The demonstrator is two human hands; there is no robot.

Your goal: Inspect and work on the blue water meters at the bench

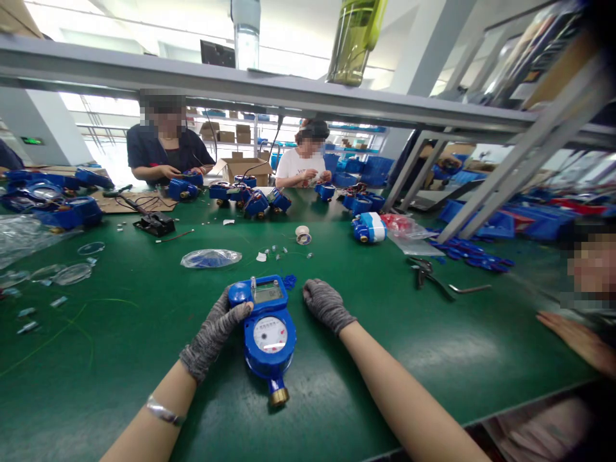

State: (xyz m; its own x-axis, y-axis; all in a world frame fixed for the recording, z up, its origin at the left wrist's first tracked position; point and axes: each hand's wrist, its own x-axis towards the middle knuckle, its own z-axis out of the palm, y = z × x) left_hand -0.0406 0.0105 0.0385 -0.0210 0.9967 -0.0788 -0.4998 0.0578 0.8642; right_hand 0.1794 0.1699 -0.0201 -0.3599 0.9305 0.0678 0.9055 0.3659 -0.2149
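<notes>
A blue water meter (270, 335) with a round dial, a small grey display and a brass threaded end lies on the green tabletop in front of me. My left hand (214, 330), in a grey knit glove with bare fingertips, grips its upper left side, the thumb over the blue casing near the round knob. To the right of the meter, apart from it, my gloved right hand (328, 305) rests on the table with curled fingers. Whatever those fingers may hold is hidden. Small blue pieces (289, 281) lie between the meter's top corner and my right hand.
Beyond lie a plastic-wrapped piece (210, 258), a wire spool (303, 235), another meter (369, 228) and pliers (426, 273). Several meters line the far side, where two people work. A shelf beam (289, 90) crosses above. Another person's hand (572, 337) is at the right.
</notes>
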